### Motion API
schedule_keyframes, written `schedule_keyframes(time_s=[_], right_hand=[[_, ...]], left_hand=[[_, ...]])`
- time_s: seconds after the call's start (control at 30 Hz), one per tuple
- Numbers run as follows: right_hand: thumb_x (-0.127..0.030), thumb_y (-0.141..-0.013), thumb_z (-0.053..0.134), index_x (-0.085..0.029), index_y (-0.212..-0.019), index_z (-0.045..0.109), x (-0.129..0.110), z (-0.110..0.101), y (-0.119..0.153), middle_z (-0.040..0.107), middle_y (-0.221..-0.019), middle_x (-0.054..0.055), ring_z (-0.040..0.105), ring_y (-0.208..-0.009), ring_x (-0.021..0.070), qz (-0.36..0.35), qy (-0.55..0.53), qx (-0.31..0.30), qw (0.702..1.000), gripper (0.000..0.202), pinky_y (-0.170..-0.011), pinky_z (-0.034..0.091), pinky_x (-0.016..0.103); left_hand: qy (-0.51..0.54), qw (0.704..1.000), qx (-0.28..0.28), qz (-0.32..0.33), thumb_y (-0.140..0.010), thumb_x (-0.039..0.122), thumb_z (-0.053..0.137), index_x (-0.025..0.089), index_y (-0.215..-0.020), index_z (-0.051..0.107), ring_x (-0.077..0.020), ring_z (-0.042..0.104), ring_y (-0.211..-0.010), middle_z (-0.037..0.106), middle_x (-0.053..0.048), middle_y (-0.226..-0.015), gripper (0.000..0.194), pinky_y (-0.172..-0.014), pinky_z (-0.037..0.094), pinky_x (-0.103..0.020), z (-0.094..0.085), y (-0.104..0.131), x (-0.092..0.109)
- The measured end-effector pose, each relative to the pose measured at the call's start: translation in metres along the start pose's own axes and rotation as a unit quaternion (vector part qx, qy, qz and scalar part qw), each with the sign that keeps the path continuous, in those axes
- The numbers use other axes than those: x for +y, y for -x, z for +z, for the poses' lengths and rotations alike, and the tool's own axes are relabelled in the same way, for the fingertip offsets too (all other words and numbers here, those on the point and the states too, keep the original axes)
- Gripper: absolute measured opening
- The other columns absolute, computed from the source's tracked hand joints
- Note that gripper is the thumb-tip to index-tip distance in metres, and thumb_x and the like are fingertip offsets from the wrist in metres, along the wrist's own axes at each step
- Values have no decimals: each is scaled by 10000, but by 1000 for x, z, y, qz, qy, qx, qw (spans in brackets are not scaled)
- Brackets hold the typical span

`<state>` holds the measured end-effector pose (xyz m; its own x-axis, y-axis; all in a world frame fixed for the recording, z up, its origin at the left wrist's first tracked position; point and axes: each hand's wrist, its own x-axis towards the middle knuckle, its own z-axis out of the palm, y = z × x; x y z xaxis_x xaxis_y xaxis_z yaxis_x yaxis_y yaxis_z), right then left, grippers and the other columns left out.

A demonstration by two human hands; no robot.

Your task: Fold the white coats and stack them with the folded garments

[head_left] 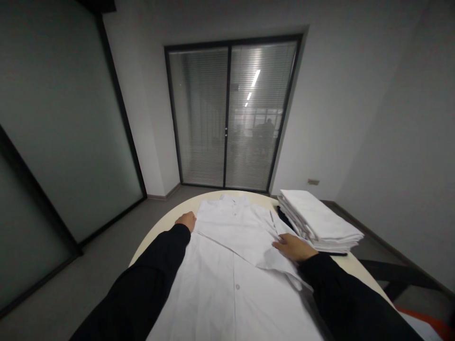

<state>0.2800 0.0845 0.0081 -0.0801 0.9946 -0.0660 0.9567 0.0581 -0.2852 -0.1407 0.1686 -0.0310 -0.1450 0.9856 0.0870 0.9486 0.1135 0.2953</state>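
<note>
Left hand point(186, 220): curled at shirt point(213, 279) edge, hold unclear. Right hand point(294, 247): half open, touching shirt. Risks: uneven tugging, creases; outward sweep, nearby folded stack point(320, 215) disturbed.

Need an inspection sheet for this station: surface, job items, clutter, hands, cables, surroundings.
Surface: pale round-edged table, largely covered by cloth
Job's things: white shirt lying button side up, collar at far end, a fold of fabric across its upper part; stack of folded white cloth to its right
Clutter: black item partly under the stack, identity unclear; orange item at lower right, cut off by frame
Hands: left hand at shirt's left edge; right hand on its right side; exact grip unclear
Cables: nothing seen
Surroundings: glass doors with blinds ahead, frosted panel at left
</note>
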Motion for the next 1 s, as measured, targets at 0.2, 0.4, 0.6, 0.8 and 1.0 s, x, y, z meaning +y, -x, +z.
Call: schedule_keyframes(time_s=[0.2,0.4,0.6,0.8,1.0], right_hand=[[-558,-770,560,-109,-1223,607,0,-15,10,584,-1281,177,558,-1165,302,-8,-68,-34,997,639,-968,414,347],[-467,-684,660,-169,-1330,521,12,-38,36,567,-1319,120,536,-1191,303,-58,-111,-134,983,724,-1008,410,362],[-427,-698,653,-187,-1125,610,29,-48,61,672,-1032,100,652,-853,252,-29,-151,-204,967,492,-643,529,293],[-669,-769,534,-177,-1036,590,21,-46,68,619,-846,45,589,-633,138,-53,-241,-220,944,563,-447,435,194],[-559,-758,579,-156,-760,580,24,-40,69,549,-557,-7,492,-398,93,-11,-155,-229,961,402,-379,329,192]], left_hand=[[-60,991,54,109,-896,326,456,191,-1196,546,-294,482,-1185,543,-136,-1257,341,-963,371,-415,-1,16,23],[-119,971,-4,206,-932,502,366,213,-1406,406,-307,393,-1301,429,-127,-1431,556,-1041,315,-435,23,26,28],[-142,964,-37,220,-963,444,318,183,-1459,331,-316,262,-1390,278,-133,-1523,560,-1104,229,-469,29,21,16],[-128,961,-49,242,-928,335,367,141,-1472,283,-285,277,-1388,268,-130,-1527,583,-1116,240,-430,16,39,52],[-64,949,-116,286,-907,601,295,293,-1499,196,-378,190,-1400,191,-67,-1561,674,-1098,210,-553,22,88,105]])
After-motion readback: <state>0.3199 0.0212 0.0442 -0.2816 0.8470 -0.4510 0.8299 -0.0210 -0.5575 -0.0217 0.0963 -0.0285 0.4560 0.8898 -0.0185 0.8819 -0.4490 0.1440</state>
